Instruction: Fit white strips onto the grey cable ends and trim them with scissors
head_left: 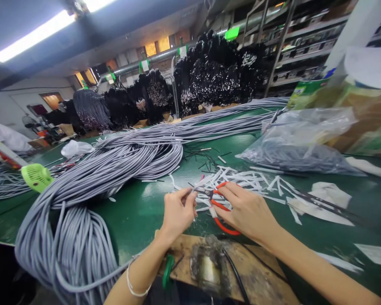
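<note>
My left hand (180, 212) is closed in a pinch, its thumb and forefinger pressed together. A grey cable (92, 286) runs from the coil behind my left forearm towards that hand; its pinched end is mostly hidden by the fingers. Thin dark tips stick out above them. My right hand (246, 209) grips a pair of scissors (224, 228) by the red handles. The scissors' metal blades point left and meet the left fingertips. Beneath and behind both hands lies a heap of white paper-like strips (238, 180) on the green table (139, 220).
Large bundles of grey cable (123, 156) fill the left and back. A clear plastic bag (301, 144) lies at right beside a cardboard box (355, 114). Tweezers (324, 201) rest on white scraps. A stained wooden board (241, 275) is at the front, a green fan (36, 177) at left.
</note>
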`<state>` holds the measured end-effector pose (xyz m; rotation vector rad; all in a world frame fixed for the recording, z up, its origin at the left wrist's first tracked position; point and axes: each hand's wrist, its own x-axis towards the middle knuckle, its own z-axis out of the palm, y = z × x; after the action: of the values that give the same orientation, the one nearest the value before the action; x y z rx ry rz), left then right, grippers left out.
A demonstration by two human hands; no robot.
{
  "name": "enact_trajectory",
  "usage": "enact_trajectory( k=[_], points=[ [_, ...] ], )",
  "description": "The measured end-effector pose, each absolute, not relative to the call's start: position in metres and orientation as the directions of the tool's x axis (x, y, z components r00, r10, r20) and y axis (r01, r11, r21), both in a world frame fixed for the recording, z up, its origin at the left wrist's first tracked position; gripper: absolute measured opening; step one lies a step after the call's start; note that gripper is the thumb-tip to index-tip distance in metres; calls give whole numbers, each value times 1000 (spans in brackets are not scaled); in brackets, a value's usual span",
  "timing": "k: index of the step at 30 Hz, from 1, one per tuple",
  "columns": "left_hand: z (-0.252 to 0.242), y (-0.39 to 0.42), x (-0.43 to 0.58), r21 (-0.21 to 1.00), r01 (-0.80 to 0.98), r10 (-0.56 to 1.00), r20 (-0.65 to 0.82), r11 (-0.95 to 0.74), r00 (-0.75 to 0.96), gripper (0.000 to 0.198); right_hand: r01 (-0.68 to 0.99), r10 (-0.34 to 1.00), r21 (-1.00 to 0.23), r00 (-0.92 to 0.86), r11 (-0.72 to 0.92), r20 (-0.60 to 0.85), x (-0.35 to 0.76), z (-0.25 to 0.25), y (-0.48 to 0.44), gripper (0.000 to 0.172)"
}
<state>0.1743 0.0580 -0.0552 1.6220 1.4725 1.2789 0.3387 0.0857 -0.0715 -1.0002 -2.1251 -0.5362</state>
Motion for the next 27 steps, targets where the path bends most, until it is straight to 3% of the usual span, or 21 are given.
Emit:
enact_trajectory(
  k=[4, 7, 9, 11, 13, 15, 18, 21, 24, 27],
  points=[
    [-57, 59, 175, 920, 348, 972, 222, -181, -81, 22, 780, 510, 59, -463, 624, 725, 341, -73, 85, 21],
    [-59, 59, 176, 927, 333, 975, 207, -171, -76, 23, 745, 551, -36, -459, 666, 697, 345, -75, 85, 25],
    [-60, 59, 175, 926, 341, 976, 201, -160, -87, 24, 702, 624, -217, -394, 678, 674, 346, -73, 85, 30],
    [-60, 59, 175, 923, 355, 975, 196, -148, -103, 23, 629, 743, -489, -224, 605, 631, 346, -67, 87, 36],
    [-61, 59, 175, 921, 363, 972, 198, -142, -123, 22, 470, 854, -742, -49, 477, 518, 342, -59, 90, 36],
    [-61, 59, 174, 920, 360, 967, 217, -156, -136, 21, 277, 929, -889, -36, 364, 369, 335, -52, 94, 33],
    [-61, 59, 173, 895, 394, 949, 284, -209, -141, 17, 95, 958, -959, -135, 268, 255, 322, -52, 97, 34],
    [-59, 59, 172, 864, 451, 936, 319, -223, -148, 14, 38, 957, -959, -87, 280, 276, 312, -62, 98, 32],
    [-59, 59, 174, 857, 472, 944, 302, -208, -132, 13, -26, 968, -970, -61, 243, 244, 309, -68, 96, 29],
    [-61, 60, 177, 885, 441, 960, 238, -153, -145, 10, -153, 991, -982, -50, 112, 121, 308, -67, 93, 27]
  ],
)
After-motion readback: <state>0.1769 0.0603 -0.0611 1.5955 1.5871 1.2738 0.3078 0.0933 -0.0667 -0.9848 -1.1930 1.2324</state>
